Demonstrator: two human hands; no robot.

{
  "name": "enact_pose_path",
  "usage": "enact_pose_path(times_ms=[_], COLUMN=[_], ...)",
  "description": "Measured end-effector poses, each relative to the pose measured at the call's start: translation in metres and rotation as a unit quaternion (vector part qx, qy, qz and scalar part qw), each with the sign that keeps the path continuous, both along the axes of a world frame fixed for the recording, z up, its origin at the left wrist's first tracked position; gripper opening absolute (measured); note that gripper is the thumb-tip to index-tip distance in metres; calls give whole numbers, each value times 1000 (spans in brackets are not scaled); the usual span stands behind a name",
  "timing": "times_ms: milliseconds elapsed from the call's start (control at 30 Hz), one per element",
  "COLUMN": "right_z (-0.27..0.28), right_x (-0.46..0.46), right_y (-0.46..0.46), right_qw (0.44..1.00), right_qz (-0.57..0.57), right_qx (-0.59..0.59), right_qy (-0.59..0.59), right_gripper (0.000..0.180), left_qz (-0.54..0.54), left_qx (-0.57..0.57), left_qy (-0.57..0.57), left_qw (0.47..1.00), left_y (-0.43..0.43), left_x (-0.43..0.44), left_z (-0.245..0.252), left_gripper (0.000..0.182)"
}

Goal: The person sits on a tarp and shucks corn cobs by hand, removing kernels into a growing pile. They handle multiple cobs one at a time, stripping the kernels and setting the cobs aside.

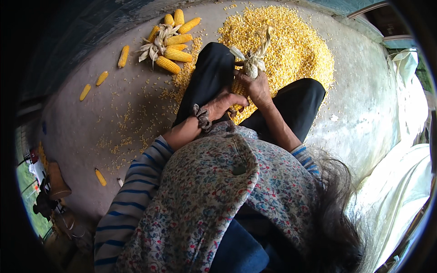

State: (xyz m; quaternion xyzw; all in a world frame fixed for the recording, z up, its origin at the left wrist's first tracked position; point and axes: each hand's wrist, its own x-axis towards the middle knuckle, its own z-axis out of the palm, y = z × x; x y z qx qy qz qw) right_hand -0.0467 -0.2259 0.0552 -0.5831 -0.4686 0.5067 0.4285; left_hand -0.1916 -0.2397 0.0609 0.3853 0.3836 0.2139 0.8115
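Note:
Between my knees I hold a corn ear [238, 88] with yellow kernels, just above the floor. My left hand [223, 104], a scrunchie around its wrist, is closed around the ear's lower part with the thumb across it. Higher up, my right hand [255, 85] grips the same ear, and its fingers are partly hidden. A pale, bare-looking cob [252, 71] rises against the right hand, topped by dry husks [262, 51]. Another whitish cob end [236, 52] sticks out beside it. Whether these are joined by their husks I cannot tell.
A broad heap of loose kernels [290, 44] spreads beyond my knees. To its left lies a bundle of yellow ears [175, 51] tied by husks. Single ears [123, 56] and scattered kernels dot the concrete floor [102, 123]. White sacks [403, 177] line the right side.

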Motion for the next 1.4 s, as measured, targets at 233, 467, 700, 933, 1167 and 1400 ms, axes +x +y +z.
enact_pose_path(times_ms=[233, 467, 700, 933, 1167, 1400], right_z=[-14, -25, -5, 32, 10, 28], right_x=[10, 9, 3, 22, 11, 20], right_y=[2, 16, 7, 4, 4, 1], right_qw=[995, 996, 981, 983, 979, 976], right_qz=[-77, -72, -183, 4, -190, -146], right_qx=[32, 23, 55, -5, 66, 100], right_qy=[-50, 40, 42, 182, 28, 126], right_gripper=[38, 39, 26, 60, 22, 30], left_qz=[-77, -14, -15, 94, -152, -19], left_qx=[-80, 268, 5, 268, 129, -105], left_qy=[-72, 150, 54, 128, 293, -103], left_qw=[991, 952, 998, 950, 935, 989], left_y=[6, 5, -3, -7, 13, -4], left_x=[-3, 19, 11, 21, 22, 22], left_z=[-11, -30, 5, 8, 38, 30], left_gripper=[20, 28, 22, 30, 26, 37])
